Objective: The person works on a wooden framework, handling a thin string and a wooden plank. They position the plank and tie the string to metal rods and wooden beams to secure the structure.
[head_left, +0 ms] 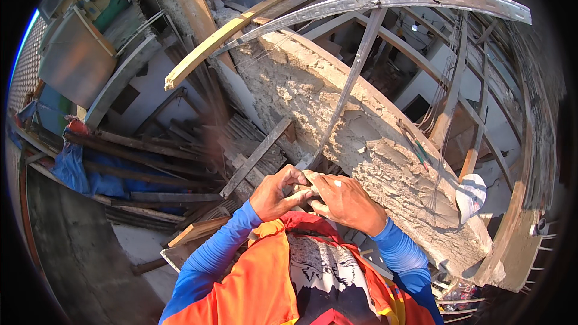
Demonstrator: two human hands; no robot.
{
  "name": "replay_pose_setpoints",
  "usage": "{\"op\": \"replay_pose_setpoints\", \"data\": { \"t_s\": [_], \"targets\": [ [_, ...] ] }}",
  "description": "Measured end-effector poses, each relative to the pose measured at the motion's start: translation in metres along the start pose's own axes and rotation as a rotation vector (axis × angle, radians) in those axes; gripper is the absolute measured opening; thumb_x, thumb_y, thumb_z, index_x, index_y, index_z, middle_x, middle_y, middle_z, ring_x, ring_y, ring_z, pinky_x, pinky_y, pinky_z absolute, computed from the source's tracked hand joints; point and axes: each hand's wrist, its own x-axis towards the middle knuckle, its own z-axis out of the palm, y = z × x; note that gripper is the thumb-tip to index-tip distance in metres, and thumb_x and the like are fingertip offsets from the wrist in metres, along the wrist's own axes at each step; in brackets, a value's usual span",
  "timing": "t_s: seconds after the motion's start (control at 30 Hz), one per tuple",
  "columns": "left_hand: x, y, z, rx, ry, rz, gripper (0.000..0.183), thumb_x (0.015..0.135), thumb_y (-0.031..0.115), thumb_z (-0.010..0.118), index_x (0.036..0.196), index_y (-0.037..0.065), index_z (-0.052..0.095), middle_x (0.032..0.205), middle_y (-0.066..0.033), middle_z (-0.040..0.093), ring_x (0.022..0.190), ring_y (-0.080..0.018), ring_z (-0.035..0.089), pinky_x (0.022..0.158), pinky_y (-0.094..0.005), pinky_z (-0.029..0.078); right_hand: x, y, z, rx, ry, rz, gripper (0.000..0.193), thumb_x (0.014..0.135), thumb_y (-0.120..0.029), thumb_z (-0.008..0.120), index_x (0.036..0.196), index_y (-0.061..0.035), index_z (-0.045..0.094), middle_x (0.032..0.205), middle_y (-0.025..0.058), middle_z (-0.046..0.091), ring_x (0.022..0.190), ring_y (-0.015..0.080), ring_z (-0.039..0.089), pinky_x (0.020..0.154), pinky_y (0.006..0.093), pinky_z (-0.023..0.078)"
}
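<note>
Taking our hands as the clock's centre, we have the blue tarp (71,168) beyond the boards (174,197), both near nine o'clock, and a plank (257,157) between ten and eleven. Our left hand (274,194) is narrow, thumb and fingers curled together; our right hand (350,201) bends in over its fingertips. We cannot tell what, if anything, they pinch. The metal strip (354,75) is nearest, its low end by our fingertips at twelve, rising toward one. For fine fingerwork, we should brace fingertips together, tuck our elbows and keep our weight off the strip and the rough wall (373,138) at two. A tool (415,144) lies on that wall; the cap (471,195) sits at three.
</note>
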Motion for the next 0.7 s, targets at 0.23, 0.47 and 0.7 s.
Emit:
{"op": "replay_pose_setpoints", "data": {
  "t_s": [0.23, 0.47, 0.7],
  "targets": [
    [-0.007, -0.036, -0.012, -0.582, 0.108, 0.045, 0.048, 0.091, 0.033, 0.074, 0.120, 0.004, 0.048, 0.123, -0.0084, 0.058, 0.116, -0.0173, 0.058, 0.092, -0.0324, 0.050, 0.029, -0.014, 0.009, 0.090, 0.147, -0.018, 0.046, 0.084, -0.002, 0.067, 0.126, 0.0047, 0.052, 0.101, 0.0227, 0.064, 0.090, 0.0403, 0.066, 0.077, 0.0437, 0.054],
    [0.011, -0.089, -0.013, -0.140, -0.115, -0.031, 0.041, 0.097, 0.037, 0.064, 0.117, 0.001, 0.062, 0.104, -0.0121, 0.067, 0.103, -0.0223, 0.065, 0.090, -0.0366, 0.050, 0.069, -0.039, -0.052, 0.547, 0.220, 0.233, 0.025, 0.102, -0.015, 0.056, 0.120, 0.0018, 0.052, 0.096, 0.0122, 0.063, 0.088, 0.0219, 0.067, 0.082, 0.0372, 0.055],
    [-0.004, -0.195, -0.044, 0.005, -0.002, -0.100, 0.026, 0.098, 0.030, 0.063, 0.098, 0.004, 0.068, 0.098, -0.0134, 0.070, 0.093, -0.0298, 0.067, 0.084, -0.0397, 0.051, 0.121, -0.061, -0.152, 0.842, 0.773, -0.140, 0.022, 0.107, -0.017, 0.042, 0.120, 0.0000, 0.046, 0.083, 0.0033, 0.048, 0.075, 0.0150, 0.056, 0.080, 0.0415, 0.060]
  ]
}}
